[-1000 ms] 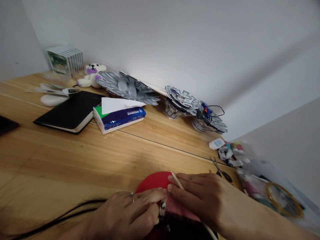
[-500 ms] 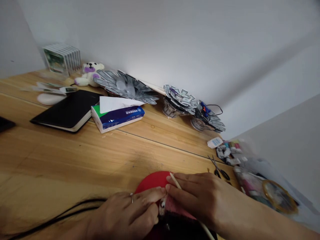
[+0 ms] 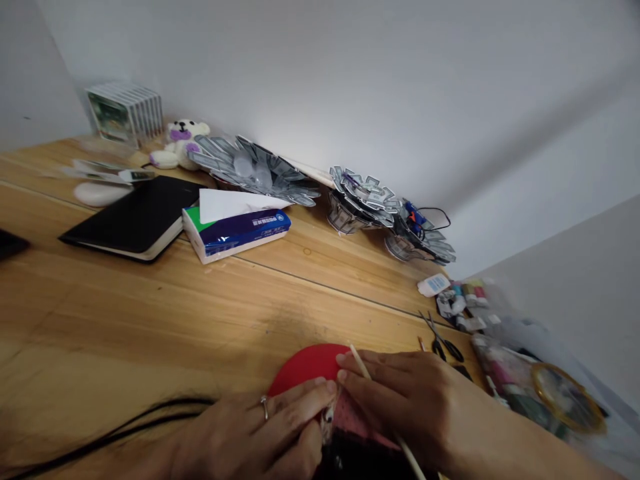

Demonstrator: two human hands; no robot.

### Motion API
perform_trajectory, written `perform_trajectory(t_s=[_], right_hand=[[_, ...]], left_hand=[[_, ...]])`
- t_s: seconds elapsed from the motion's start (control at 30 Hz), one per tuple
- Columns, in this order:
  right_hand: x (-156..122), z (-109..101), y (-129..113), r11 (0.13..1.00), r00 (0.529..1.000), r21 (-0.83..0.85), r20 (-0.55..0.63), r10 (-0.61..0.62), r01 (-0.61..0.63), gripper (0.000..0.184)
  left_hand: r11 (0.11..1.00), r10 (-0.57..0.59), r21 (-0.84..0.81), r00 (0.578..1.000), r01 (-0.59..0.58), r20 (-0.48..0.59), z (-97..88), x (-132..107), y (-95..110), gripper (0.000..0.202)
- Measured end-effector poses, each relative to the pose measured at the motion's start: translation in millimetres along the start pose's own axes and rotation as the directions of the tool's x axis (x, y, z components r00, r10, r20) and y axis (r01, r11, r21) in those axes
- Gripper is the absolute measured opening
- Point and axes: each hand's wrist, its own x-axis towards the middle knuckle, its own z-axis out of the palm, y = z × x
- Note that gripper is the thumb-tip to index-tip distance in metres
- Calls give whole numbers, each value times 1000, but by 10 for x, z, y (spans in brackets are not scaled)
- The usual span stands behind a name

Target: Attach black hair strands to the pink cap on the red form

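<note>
red fabric (image 3: 306,365) lies on the counter (image 3: 150,313); left hand (image 3: 260,437) pinches its edge to steady it, right hand (image 3: 405,400) grips a thin stick (image 3: 359,353) laid across it.

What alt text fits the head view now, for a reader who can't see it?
The left hand and right hand meet fingertip to fingertip over a red piece on a wooden table; the right hand holds a thin pale stick. Behind lie a tissue pack, a black notebook and scissors.
</note>
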Motion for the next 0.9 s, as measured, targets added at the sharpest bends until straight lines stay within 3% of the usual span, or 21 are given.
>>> perform_trajectory(t_s=[0.13,0.27,0.47,0.67,0.9], right_hand=[[11,-28,-33,996,999,69,11,48,-48,27],[-21,8,-52,1000,996,-8,-88,8,-9,41],[-44,70,-53,993,987,-112,-147,-61,45,58],[-85,125,-29,997,979,-58,-197,-58,47,41],[-66,165,2,998,984,-18,-164,-70,68,31]], left_hand=[[1000,23,-4,999,-23,32,-52,23,-10,49],[1000,7,-21,999,-6,35,-72,24,24,44],[1000,20,-22,999,-19,47,-102,42,17,41],[999,38,-6,999,-38,33,-98,25,10,38],[998,60,-1,997,-60,55,-118,35,-13,41]])
